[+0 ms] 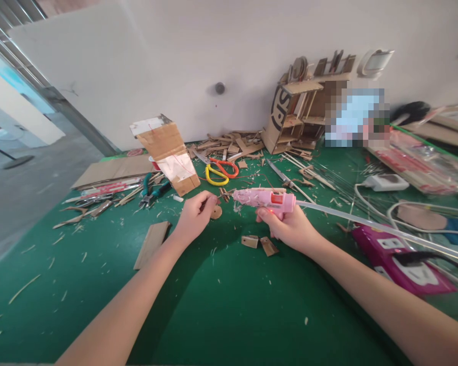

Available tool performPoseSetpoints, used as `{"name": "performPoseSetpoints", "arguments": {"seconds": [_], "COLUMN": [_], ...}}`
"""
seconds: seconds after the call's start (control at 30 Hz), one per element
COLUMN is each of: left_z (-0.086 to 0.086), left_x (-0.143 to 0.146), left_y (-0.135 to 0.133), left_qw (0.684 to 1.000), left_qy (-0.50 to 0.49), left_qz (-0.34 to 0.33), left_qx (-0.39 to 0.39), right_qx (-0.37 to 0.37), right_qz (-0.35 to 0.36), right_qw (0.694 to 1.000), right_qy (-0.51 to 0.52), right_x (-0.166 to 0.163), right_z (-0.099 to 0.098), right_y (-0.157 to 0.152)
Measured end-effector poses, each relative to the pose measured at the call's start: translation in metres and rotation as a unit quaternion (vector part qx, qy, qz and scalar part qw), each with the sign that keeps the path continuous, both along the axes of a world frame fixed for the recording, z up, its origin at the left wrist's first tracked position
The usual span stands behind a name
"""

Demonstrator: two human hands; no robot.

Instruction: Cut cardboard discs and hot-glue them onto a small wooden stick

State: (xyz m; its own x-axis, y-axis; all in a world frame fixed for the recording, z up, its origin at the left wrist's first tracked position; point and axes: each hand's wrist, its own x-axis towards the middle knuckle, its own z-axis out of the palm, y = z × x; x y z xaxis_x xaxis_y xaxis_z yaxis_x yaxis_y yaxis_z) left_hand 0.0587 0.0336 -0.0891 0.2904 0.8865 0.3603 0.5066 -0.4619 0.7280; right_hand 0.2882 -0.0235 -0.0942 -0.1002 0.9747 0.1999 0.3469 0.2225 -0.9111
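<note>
My right hand (286, 226) is wrapped round a pink hot glue gun (265, 199), its nozzle pointing left. A long clear glue stick (351, 216) runs out of the gun's back end to the right. Strings of dried glue cling about the nozzle. Closed in a pinch, my left hand (194, 213) has a small round cardboard disc (216, 212) at its fingertips, just left of the nozzle. Part of the disc is hidden by the fingers. Two small cardboard pieces (250, 241) lie on the green table (221, 305) below the gun.
Behind my left hand stands a tall cardboard piece (168, 157). Scissors (217, 172), pliers (150, 190) and a knife (282, 175) lie among scraps. A cardboard shelf model (293, 117) stands by the wall. At right are a purple power strip (400, 259), cables and another person's arm (420, 216).
</note>
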Motion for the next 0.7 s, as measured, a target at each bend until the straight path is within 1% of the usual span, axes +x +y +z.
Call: {"name": "performPoseSetpoints", "arguments": {"seconds": [0.2, 0.3, 0.47, 0.7], "left_z": [-0.0027, -0.0014, -0.0010, -0.0026], "left_x": [0.0021, 0.0032, 0.0024, 0.0016], "left_y": [-0.0011, -0.0026, -0.0025, 0.0000], "left_qw": [0.996, 0.994, 0.994, 0.997], "left_qy": [-0.073, -0.090, -0.083, -0.049], "left_qz": [-0.030, -0.031, -0.032, -0.040], "left_qx": [-0.043, -0.053, -0.058, -0.033], "right_qx": [0.005, 0.005, -0.006, -0.014], "right_qz": [0.003, 0.008, 0.010, 0.007], "right_qw": [1.000, 1.000, 1.000, 0.999], "right_qy": [0.003, 0.009, 0.025, 0.045], "right_x": [-0.0001, -0.0010, -0.0013, -0.0003], "right_z": [-0.0004, 0.0010, 0.0000, -0.0010], "right_y": [0.0002, 0.0010, 0.0018, 0.0027]}}
